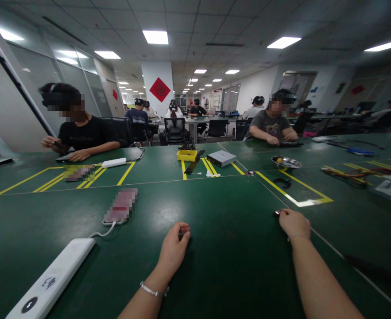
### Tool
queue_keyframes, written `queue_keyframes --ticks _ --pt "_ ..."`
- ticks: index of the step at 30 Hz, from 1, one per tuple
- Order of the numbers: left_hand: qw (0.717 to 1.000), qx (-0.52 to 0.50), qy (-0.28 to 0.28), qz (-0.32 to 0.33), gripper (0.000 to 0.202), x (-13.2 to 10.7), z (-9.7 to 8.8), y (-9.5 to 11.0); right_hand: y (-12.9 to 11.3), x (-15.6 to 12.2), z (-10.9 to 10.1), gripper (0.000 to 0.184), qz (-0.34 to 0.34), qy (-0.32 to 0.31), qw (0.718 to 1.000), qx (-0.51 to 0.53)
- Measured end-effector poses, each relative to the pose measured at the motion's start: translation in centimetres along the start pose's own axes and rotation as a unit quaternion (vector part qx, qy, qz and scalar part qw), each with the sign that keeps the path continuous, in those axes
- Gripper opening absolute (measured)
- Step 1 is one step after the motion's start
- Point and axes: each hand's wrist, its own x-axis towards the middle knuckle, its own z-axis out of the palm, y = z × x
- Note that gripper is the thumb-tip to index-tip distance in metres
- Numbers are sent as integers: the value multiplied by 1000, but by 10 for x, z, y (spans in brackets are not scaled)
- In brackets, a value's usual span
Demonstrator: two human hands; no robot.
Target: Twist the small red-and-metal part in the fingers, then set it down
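Note:
My left hand (175,248) rests low over the green table (228,266), its fingers loosely curled. A gap shows between thumb and fingertips, and I see nothing held there. Out to the right, my right hand (294,223) is closed in a pinch at the tabletop. A small dark piece with a reddish, shiny spot (277,213) shows at its fingertips; its kind is too small to make out. Left of my left hand lies a phone (121,206), its screen blurred, with a white cable (104,233) running to a long white power bank (54,277).
Across the table stand a yellow bin (186,155), a grey metal box (221,158) and a metal bowl (285,163). A black curved piece (282,182) lies near yellow tape (310,203). Bundled wires (358,173) are at right. Two people (87,133) sit opposite.

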Motion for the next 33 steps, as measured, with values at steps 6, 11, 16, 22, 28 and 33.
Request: queue_keyframes --ticks 6,11,16,22,28,33 --pt "1000 26 -12 1 19 0 2 -1 -67 -35 -5 39 -181 45 981 57" --pt "997 66 -26 32 32 -1 3 -2 -146 -113 -6 38 -411 -103 895 141" --pt "990 104 -56 74 44 -1 6 -5 -171 -171 2 48 -498 -239 816 170" --pt "987 123 -66 80 39 -4 3 1 -153 -126 -6 37 -456 -151 872 94" --pt "987 125 -76 68 34 -4 0 3 -76 -45 -21 39 -175 96 978 -52" --pt "986 129 -76 66 34 -5 0 0 -30 -21 -16 39 -68 -24 995 -76"
